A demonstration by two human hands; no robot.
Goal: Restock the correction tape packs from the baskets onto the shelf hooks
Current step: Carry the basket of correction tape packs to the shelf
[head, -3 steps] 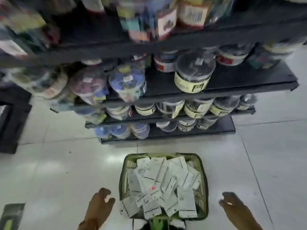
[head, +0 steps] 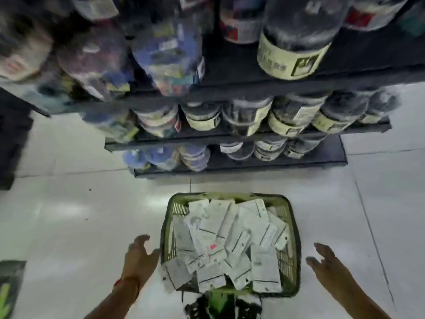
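A green plastic basket (head: 292, 217) stands on the white tiled floor in front of me, heaped with several white correction tape packs (head: 220, 240). Some packs spill over its near left rim. My left hand (head: 139, 256) hovers just left of the basket, fingers spread, holding nothing. To the right of the basket is my right hand (head: 326, 261), also spread and holding nothing, a short gap from the rim. No shelf hooks are in view.
A dark shelf unit (head: 264, 139) rises just beyond the basket, its tiers packed with round jars and tubs (head: 292, 56), blurred by motion. A dark fixture (head: 11, 143) stands at the left edge. A green-printed item (head: 9, 288) lies on the floor, bottom left.
The view has dropped closer to the shelf and basket. Both hands have come further up into view and nearer the basket's sides.
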